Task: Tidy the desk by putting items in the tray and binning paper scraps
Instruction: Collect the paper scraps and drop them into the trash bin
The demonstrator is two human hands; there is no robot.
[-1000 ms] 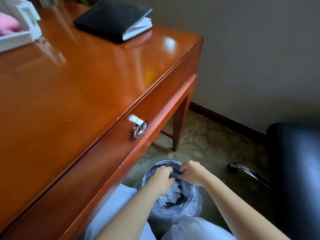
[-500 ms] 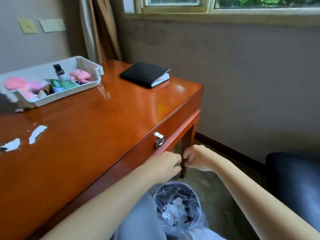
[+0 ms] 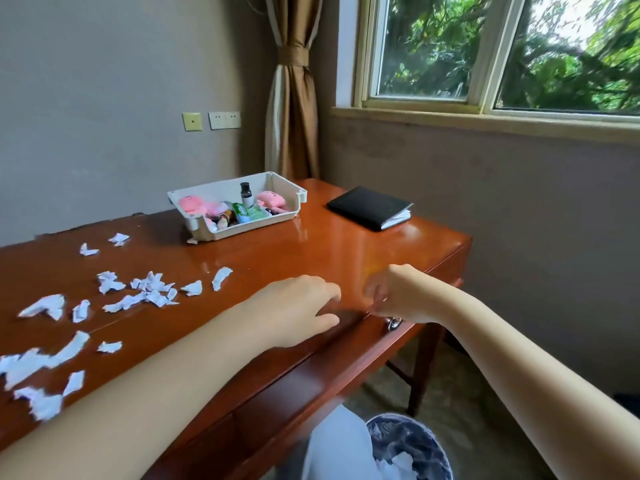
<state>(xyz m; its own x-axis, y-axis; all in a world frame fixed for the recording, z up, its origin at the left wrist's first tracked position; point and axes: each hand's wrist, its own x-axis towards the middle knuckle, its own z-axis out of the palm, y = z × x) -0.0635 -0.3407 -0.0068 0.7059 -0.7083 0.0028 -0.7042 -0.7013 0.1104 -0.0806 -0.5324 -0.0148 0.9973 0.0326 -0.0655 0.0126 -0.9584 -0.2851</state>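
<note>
Left grip (image 3: 298, 310) hangs relaxed and open low over the front edge of the glossy reddish-brown wooden bench (image 3: 277, 258), its fingers loosely spread, the thumb apart, nothing in it. Right grip (image 3: 398, 294) sits just beside it toward the right, its fingers curled inward and blurred; I cannot tell whether it pinches anything. It hides part of the shiny metal ring pull (image 3: 394, 323) on the bench's drawer front.

Torn white paper scraps (image 3: 138, 289) lie scattered over the bench across the left half of the frame, the nearest ones close to the left forearm. At upper centre the white plastic tray (image 3: 242, 227) stands on the bench, holding two pink plush toys (image 3: 194, 204), a small bottle with a dark cap (image 3: 246, 194) standing upright, and green packets (image 3: 244, 213). One small white scrap lies against the tray's near left corner. Right of the tray, apart from it, a closed black notebook with white pages (image 3: 369, 206) lies flat near the bench's far right corner.

At the bottom right, on the floor beside the bench, stands the round bin lined with clear plastic (image 3: 426, 434), white paper crumpled inside. Behind are a tied brown curtain (image 3: 294, 98) and a window (image 3: 502, 50).
</note>
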